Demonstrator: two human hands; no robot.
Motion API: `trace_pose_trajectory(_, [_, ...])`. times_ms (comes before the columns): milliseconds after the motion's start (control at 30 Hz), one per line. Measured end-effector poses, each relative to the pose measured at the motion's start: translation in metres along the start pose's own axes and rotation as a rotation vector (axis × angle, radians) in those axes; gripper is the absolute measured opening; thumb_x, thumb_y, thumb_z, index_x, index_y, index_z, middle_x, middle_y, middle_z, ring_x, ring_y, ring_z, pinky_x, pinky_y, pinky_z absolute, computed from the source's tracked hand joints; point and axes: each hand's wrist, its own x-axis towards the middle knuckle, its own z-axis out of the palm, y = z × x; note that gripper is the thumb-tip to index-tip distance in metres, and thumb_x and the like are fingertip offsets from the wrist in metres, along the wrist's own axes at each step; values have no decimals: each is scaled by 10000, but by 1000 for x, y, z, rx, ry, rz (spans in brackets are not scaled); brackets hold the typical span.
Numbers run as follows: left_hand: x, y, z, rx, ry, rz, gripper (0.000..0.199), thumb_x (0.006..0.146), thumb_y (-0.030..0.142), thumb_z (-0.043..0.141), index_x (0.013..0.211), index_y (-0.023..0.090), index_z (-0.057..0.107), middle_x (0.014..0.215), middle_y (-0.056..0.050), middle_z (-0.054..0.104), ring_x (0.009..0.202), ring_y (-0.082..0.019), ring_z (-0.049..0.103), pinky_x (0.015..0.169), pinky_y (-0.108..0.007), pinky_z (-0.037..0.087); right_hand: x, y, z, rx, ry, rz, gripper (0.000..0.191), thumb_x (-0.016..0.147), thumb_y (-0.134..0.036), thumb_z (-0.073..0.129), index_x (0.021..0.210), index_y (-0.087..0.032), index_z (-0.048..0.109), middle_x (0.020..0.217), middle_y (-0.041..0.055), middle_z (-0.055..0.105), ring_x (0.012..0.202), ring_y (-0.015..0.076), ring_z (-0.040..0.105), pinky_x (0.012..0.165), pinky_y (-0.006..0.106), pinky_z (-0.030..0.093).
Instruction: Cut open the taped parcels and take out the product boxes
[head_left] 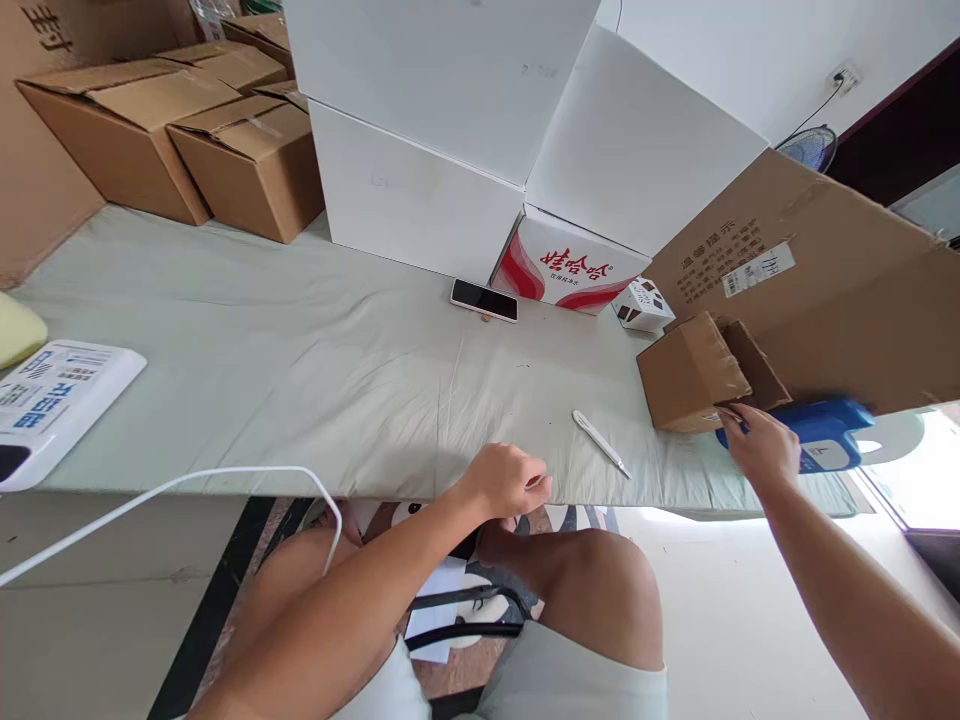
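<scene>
My right hand (763,447) is at the near edge of a small open cardboard box (686,378), with its fingers closed on the box's rim. A blue bottle-like container (825,432) with a white label lies just behind that hand, partly hidden by it. Over the front edge of the table, my left hand (510,482) is curled into a loose fist, and nothing shows in it. Between the two hands, a slim white pen-like cutter (601,443) lies on the cloth.
A phone (484,300) lies before stacked white boxes (420,190) and a red-and-white box (566,265). Brown cartons (255,160) stand back left. A white label-covered device (67,400) sits left, near a white cable (225,470). A large cardboard panel (817,290) borders the right.
</scene>
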Motion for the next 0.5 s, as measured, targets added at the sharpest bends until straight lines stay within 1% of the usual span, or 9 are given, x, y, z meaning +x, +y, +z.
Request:
trace_pose_trajectory(100, [4,-3,4,19,-44,0,368,900,347,501,567,195,530,539,-19,592,497,-149,458,543,-311,193,26,-2,11,-39,-54,-16,425,897,-428,456,1151,-230,733,1228,177,723,1180,342,644,906,420,455])
trace_pose_trajectory(200, [8,-7,8,45,-78,7,361,910,361,514,597,194,578,585,-25,643,530,-156,521,545,-312,207,54,-11,20,-80,-75,-19,478,937,-402,427,1255,-185,712,1279,201,694,1153,323,630,881,390,425])
trace_pose_trajectory(333, [9,-14,10,89,-130,38,326,913,348,546,642,193,641,610,-33,673,568,-166,591,540,-306,262,91,-28,32,-111,-74,-35,484,945,-357,451,1290,-138,711,1277,228,683,1095,319,643,819,384,412])
trace_pose_trajectory(400, [8,-17,11,97,-138,36,309,911,337,556,656,191,650,612,-32,677,572,-170,606,531,-308,269,118,-38,41,-114,-65,-50,475,942,-326,469,1294,-121,714,1247,245,687,1078,319,658,793,390,414])
trace_pose_trajectory(433, [7,-18,12,99,-139,32,302,906,337,562,656,192,646,607,-28,675,566,-169,607,522,-311,258,136,-44,47,-105,-54,-67,459,931,-310,495,1281,-121,724,1209,250,697,1055,316,670,769,394,415])
trace_pose_trajectory(500, [4,-20,15,98,-145,23,292,877,357,592,637,193,621,572,-17,649,533,-163,586,501,-315,217,178,-58,62,-46,14,-117,413,884,-295,586,1223,-132,756,1115,258,712,992,311,693,701,396,413])
